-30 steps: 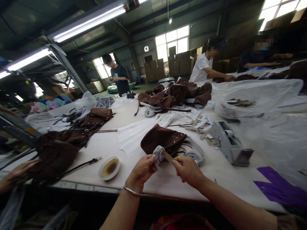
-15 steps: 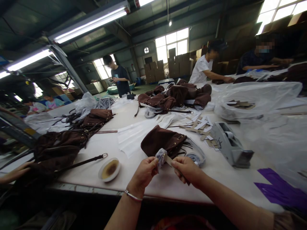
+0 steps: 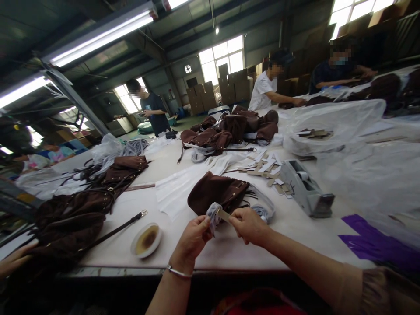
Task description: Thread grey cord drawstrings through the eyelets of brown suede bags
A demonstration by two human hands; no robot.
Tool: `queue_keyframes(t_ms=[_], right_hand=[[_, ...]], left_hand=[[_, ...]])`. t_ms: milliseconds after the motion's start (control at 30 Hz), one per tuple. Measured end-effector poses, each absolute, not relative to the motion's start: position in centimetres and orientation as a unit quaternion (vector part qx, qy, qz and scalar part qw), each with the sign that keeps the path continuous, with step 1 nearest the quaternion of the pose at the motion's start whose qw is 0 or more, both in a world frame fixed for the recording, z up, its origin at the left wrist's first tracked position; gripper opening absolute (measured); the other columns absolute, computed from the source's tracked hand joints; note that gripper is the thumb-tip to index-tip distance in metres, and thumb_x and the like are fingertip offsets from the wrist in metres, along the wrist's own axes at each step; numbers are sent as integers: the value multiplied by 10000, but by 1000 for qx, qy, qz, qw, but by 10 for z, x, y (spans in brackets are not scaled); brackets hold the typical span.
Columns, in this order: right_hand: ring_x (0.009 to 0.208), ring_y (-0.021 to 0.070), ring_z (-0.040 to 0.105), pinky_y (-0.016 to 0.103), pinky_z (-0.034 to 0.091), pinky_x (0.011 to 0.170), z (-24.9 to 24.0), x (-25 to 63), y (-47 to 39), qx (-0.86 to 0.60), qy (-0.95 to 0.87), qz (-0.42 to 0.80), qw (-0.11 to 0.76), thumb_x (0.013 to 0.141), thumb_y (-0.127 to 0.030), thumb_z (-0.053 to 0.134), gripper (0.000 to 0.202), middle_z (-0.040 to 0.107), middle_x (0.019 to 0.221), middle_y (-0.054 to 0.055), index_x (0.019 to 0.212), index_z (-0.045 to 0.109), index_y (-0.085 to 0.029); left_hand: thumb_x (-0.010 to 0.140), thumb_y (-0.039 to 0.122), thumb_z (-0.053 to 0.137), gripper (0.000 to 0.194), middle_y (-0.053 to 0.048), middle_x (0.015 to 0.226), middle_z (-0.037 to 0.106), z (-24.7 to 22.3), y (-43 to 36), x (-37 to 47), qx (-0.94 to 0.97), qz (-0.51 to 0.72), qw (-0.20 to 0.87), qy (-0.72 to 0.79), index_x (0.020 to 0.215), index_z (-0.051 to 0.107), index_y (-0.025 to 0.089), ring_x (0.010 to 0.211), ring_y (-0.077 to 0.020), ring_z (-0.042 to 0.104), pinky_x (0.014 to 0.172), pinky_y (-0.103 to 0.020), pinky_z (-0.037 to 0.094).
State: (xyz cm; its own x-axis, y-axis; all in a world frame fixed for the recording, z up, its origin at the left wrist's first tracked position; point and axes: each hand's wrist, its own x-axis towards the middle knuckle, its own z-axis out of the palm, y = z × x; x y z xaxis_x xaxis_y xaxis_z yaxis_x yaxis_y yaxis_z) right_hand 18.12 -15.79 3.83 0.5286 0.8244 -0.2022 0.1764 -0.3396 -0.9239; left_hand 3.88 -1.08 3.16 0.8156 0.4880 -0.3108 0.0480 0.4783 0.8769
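Observation:
Closed around a small bundle of grey-white wrapping [image 3: 214, 215] is my left hand [image 3: 195, 236], with a silver bracelet on its wrist. My right hand [image 3: 247, 225] pinches a flat tan strip [image 3: 224, 215], whose far end touches the bundle. Just behind both hands a dark brown bag [image 3: 215, 191] lies on the white table [image 3: 177, 245]. A coil of grey wrapped strap [image 3: 261, 211] rests to the right of the bag. What the bundle wraps is hidden.
A dish of brownish liquid [image 3: 146, 240] stands at the left. Brown bags [image 3: 70, 218] lie beyond it, touched by another person's hand [image 3: 16, 258]. To the right are a tape dispenser [image 3: 306, 188], cardboard strips [image 3: 271, 168] and purple plastic [image 3: 377, 243]. More bags [image 3: 229, 129] lie behind.
The view has turned slightly to the right, so most things sit further left. My right hand is more closed over the strip, and its lower end no longer shows beneath my fingers.

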Motion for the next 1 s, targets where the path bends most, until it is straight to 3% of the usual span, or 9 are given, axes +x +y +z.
queue_keyframes(t_ms=[100,233,367,467,633,733,867,1000], right_hand=[[334,105,523,189,302,342,48,182,-163,-783,-356,310,404,880,-312,490,257,568,472,-30,657,551,-198],[625,172,665,232,365,525,59,180,-167,-832,-440,130,314,875,-232,507,237,701,676,65,662,599,-181],[711,223,662,273,362,585,59,181,-167,-844,-459,70,269,887,-268,516,222,719,753,123,728,643,-178],[637,179,623,257,354,560,56,182,-164,-815,-466,104,328,880,-289,538,272,690,676,89,635,600,-189],[351,92,456,203,311,373,46,184,-155,-708,-396,338,478,895,-432,490,334,530,462,-37,669,586,-204],[335,72,415,184,302,333,39,189,-156,-670,-395,371,507,866,-426,506,290,504,486,-62,775,655,-193],[329,61,374,177,287,335,32,197,-167,-624,-400,431,514,866,-480,507,374,472,492,-85,1040,696,-209],[365,62,373,187,290,372,20,202,-174,-621,-390,426,530,863,-544,525,421,454,504,-83,1025,693,-193]], left_hand=[[684,379,851,354,-30,713,602,32,-11,40,494,136,814,275,815,680,97,569,-61,461,525,-190,334],[687,399,845,368,-26,697,590,33,-11,41,498,135,813,270,814,677,99,569,-64,455,518,-190,335],[690,388,846,361,-22,699,581,33,-11,42,498,138,811,274,817,675,96,574,-61,443,515,-182,333],[708,381,833,346,-20,701,577,31,-11,41,500,136,811,274,818,672,96,576,-59,435,519,-179,327],[729,404,812,355,-15,696,564,29,-12,40,521,131,800,268,826,659,99,572,-61,428,522,-188,305],[734,431,798,369,3,655,535,30,-13,40,552,134,778,267,805,645,104,551,-61,406,520,-200,281],[788,462,729,347,28,608,487,36,-20,40,628,149,719,258,783,633,129,541,-77,379,538,-225,286],[846,372,664,226,-7,717,527,46,-40,41,764,212,564,232,788,681,155,670,-132,471,653,-262,376]])
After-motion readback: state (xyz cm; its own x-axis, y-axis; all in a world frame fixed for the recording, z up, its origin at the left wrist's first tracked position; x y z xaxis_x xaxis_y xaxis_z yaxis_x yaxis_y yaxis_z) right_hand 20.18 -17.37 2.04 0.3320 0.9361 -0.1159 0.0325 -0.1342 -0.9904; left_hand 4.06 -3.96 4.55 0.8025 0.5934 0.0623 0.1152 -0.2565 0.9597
